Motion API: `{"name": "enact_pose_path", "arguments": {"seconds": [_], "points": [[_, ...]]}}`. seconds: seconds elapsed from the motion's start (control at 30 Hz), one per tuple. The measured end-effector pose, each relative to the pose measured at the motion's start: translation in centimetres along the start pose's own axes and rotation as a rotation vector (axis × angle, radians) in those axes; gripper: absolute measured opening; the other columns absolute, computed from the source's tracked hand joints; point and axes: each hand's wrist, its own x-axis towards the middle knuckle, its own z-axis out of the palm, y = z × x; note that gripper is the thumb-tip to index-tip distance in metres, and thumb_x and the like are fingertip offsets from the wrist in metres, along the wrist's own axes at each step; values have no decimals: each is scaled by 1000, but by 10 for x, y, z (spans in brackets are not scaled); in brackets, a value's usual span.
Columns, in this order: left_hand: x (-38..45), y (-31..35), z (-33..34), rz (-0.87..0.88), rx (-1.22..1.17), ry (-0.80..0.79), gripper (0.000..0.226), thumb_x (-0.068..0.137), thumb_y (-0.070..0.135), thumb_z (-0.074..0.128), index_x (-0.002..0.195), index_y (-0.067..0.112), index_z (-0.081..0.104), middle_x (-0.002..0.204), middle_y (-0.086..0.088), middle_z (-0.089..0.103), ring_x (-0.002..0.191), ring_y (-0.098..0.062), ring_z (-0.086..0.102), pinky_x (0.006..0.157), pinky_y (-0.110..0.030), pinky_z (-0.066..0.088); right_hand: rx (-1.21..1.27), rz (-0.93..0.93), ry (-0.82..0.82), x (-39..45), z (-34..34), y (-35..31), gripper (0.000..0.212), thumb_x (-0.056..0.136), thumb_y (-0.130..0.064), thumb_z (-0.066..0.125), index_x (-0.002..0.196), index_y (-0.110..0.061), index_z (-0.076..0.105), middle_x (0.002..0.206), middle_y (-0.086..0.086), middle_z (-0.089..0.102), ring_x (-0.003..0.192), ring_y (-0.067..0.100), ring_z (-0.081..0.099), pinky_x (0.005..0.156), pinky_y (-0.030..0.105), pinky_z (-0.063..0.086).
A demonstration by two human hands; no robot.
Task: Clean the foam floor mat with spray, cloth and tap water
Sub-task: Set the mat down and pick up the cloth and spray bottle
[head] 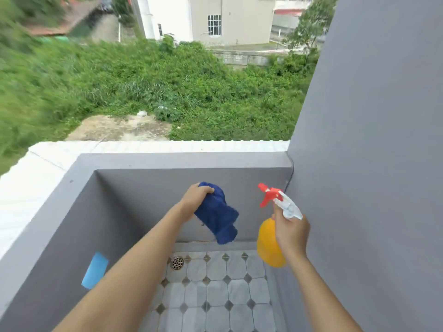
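My left hand (pixel 195 200) grips a dark blue cloth (pixel 219 216) that hangs bunched below my fingers. My right hand (pixel 291 232) holds an orange spray bottle (pixel 267 245) by its neck; its red-and-white trigger head (pixel 275 198) points to the left. Both are held up in front of the grey balcony wall. A light blue foam mat (pixel 94 270) leans against the left wall near the floor, partly hidden by my left forearm. No tap is in view.
The balcony floor has pale tiles (pixel 215 291) with dark diamond insets and a round drain (pixel 177 262) at the far left corner. A grey parapet (pixel 182 160) closes the front and left, and a tall grey wall (pixel 371 164) stands on the right. Beyond lie greenery and buildings.
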Motion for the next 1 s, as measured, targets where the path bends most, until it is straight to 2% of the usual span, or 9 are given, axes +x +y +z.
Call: {"name": "enact_pose_path", "arguments": {"seconds": [0.07,0.13,0.23,0.3,0.4,0.5,0.63,0.83,1.0], "points": [[3,17,-28,58,-59,132,28,91,0,50,102,23,61,87,-4,63,76,-14,60,79,-32,47,28,-27,46,8,17,-37,21,94,-32,60,73,-31,67,74,2,72,70,16,62,55,15,38],[10,30,-56,91,-79,192,47,88,-4,47,124,26,51,101,-6,55,87,-21,55,86,-35,47,96,-8,124,17,36,-69,30,93,-34,61,63,-39,58,74,1,73,76,20,64,66,28,44],[29,45,-94,138,-59,170,47,85,-9,43,115,19,67,116,-4,60,103,-21,55,91,-31,47,192,29,162,32,71,-101,34,89,-34,66,57,-34,56,62,0,64,68,18,63,72,33,48],[46,54,-112,133,-90,160,33,88,-4,52,107,14,72,115,-1,64,105,-18,58,97,-29,48,190,30,132,44,98,-117,31,88,-35,67,59,-28,58,57,-2,59,56,8,57,65,26,46],[86,59,-136,158,-20,181,22,89,8,65,108,13,74,107,1,67,100,-14,60,90,-26,46,257,122,120,69,144,-131,29,86,-42,68,63,-27,57,61,2,63,59,18,57,62,31,44],[130,56,-149,169,2,173,29,88,2,62,110,18,73,117,2,63,111,-19,58,96,-31,47,275,184,102,96,188,-144,26,86,-44,68,69,-27,55,67,2,65,61,17,58,59,29,44],[183,64,-152,186,13,104,35,88,3,60,115,24,70,123,5,60,115,-18,57,102,-32,47,264,166,73,133,240,-156,24,87,-42,67,69,-30,56,69,1,65,68,19,60,67,34,47],[244,66,-149,136,-185,-5,47,86,-3,55,118,28,69,122,10,59,108,-11,59,89,-29,53,229,121,62,180,296,-151,17,86,-41,67,72,-36,59,84,4,71,86,22,66,77,35,51],[277,8,-163,-38,-141,29,62,80,-12,42,116,32,67,134,1,56,112,-19,59,86,-31,53,242,118,93,201,322,-134,29,87,-37,68,65,-34,51,68,-8,60,78,19,59,78,37,48]]}}
